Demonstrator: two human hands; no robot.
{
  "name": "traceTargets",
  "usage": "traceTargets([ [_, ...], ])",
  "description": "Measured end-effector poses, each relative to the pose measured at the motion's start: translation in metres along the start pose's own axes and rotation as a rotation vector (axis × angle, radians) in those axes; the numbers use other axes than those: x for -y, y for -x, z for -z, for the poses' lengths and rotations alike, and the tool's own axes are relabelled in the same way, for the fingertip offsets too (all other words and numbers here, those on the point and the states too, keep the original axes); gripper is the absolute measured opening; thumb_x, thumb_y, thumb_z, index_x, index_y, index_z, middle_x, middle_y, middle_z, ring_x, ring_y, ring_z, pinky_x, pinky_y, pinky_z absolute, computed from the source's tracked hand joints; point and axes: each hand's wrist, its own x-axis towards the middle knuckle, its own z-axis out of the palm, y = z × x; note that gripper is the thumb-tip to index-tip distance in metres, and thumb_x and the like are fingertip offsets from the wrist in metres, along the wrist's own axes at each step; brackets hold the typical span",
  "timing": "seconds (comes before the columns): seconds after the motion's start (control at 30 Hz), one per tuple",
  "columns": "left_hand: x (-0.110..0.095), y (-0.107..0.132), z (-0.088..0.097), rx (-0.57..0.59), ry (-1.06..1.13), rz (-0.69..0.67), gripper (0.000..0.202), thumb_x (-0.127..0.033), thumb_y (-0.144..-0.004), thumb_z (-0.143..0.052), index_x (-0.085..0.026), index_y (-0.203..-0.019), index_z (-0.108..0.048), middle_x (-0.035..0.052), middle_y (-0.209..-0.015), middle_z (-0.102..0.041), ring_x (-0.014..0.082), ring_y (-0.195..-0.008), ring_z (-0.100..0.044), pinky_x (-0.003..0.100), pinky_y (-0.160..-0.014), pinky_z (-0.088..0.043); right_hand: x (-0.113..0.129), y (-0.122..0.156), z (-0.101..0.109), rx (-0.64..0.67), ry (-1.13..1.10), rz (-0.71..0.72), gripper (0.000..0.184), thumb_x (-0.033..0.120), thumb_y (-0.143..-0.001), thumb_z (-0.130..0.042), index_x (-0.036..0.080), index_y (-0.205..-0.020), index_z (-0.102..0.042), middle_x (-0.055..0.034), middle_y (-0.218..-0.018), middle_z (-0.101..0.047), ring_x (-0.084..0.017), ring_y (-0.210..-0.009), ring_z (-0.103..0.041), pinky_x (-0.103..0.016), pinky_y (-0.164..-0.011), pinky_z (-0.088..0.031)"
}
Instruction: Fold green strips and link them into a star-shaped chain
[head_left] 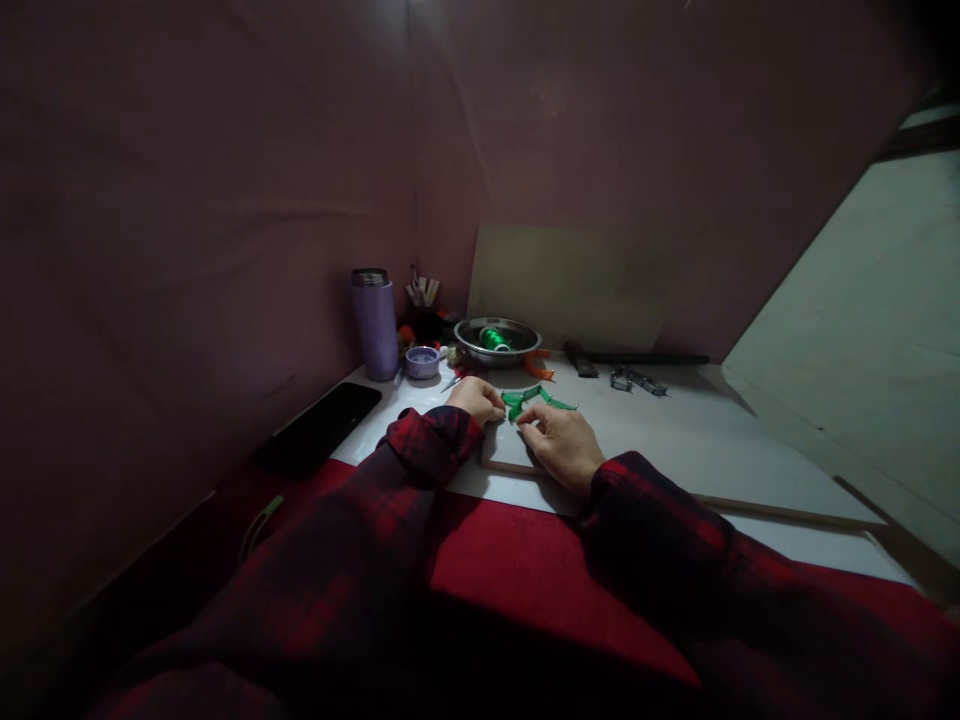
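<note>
Green thread [516,399] is wound around several small nails standing in a white board [637,450] on the table. My left hand [478,400] is closed in a pinch at the left side of the thread; what lies between its fingertips is too small to make out. From the right, my right hand [562,442] rests over the board's near edge, thumb and forefinger pinched at the lower end of the green thread. The two sets of fingertips are close together but apart.
Behind the hands stands a steel bowl [469,350] holding a green thread spool [495,340]. A purple tumbler [375,330], purple lid [422,363] and black phone [326,425] are on the left. A hammer [645,358], orange item [538,365] and metal pieces [649,383] lie farther back.
</note>
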Motion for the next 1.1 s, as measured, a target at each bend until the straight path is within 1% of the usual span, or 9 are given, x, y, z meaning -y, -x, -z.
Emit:
traceTargets([
  [0.17, 0.002, -0.002, 0.0, 0.02, 0.062, -0.003, 0.006, -0.012, -0.057, -0.071, -0.015, -0.063, -0.071, -0.0024, -0.052, -0.058, 0.0072, -0.052, -0.049, 0.018, -0.052, -0.042, -0.001, -0.001, -0.001, -0.006, -0.005, -0.003, 0.021, 0.024, -0.078, -0.05, 0.022, -0.083, -0.07, -0.0021, -0.07, -0.068, -0.015, -0.064, -0.058, -0.025, -0.06, -0.037],
  [0.33, 0.002, 0.0, 0.0, 0.052, 0.086, -0.021, 0.007, -0.014, -0.058, -0.072, -0.014, -0.065, -0.072, -0.0035, -0.05, -0.056, 0.0061, -0.05, -0.046, 0.018, -0.051, -0.04, -0.002, -0.002, 0.002, 0.002, 0.005, -0.021, 0.022, 0.024, -0.079, -0.049, 0.022, -0.085, -0.07, -0.0028, -0.072, -0.068, -0.015, -0.066, -0.058, -0.025, -0.06, -0.036],
  [0.5, 0.004, 0.0, -0.001, 0.014, 0.03, -0.035, 0.012, -0.02, -0.058, -0.074, -0.015, -0.068, -0.073, -0.0043, -0.05, -0.054, 0.0066, -0.052, -0.045, 0.019, -0.051, -0.037, 0.0, -0.004, 0.006, -0.005, 0.137, -0.026, 0.023, 0.025, -0.081, -0.048, 0.022, -0.09, -0.069, -0.0041, -0.075, -0.069, -0.018, -0.072, -0.059, -0.027, -0.062, -0.035],
  [0.73, 0.004, 0.001, -0.001, 0.022, 0.01, -0.051, 0.016, -0.026, -0.057, -0.075, -0.014, -0.068, -0.072, -0.0041, -0.05, -0.053, 0.0073, -0.052, -0.045, 0.021, -0.05, -0.034, 0.006, -0.009, 0.01, 0.007, 0.309, 0.0, 0.026, 0.025, -0.084, -0.045, 0.021, -0.094, -0.068, -0.008, -0.084, -0.07, -0.019, -0.075, -0.061, -0.029, -0.064, -0.035],
  [0.97, 0.003, 0.002, -0.003, -0.008, -0.027, -0.102, 0.019, -0.028, -0.056, -0.074, -0.012, -0.067, -0.072, -0.0032, -0.052, -0.055, 0.0078, -0.054, -0.047, 0.02, -0.049, -0.033, 0.007, -0.019, 0.008, 0.008, 0.431, 0.043, 0.024, 0.025, -0.085, -0.044, 0.02, -0.092, -0.067, -0.0078, -0.084, -0.071, -0.02, -0.076, -0.063, -0.029, -0.06, -0.033],
  [1.1, 0.002, 0.003, -0.004, -0.022, -0.039, -0.082, 0.02, -0.028, -0.056, -0.073, -0.013, -0.069, -0.073, -0.0025, -0.053, -0.057, 0.0085, -0.056, -0.048, 0.02, -0.049, -0.034, 0.006, -0.026, 0.005, 0.002, 0.466, 0.077, 0.024, 0.026, -0.084, -0.044, 0.02, -0.09, -0.067, -0.0078, -0.085, -0.071, -0.021, -0.077, -0.064, -0.028, -0.059, -0.033],
])
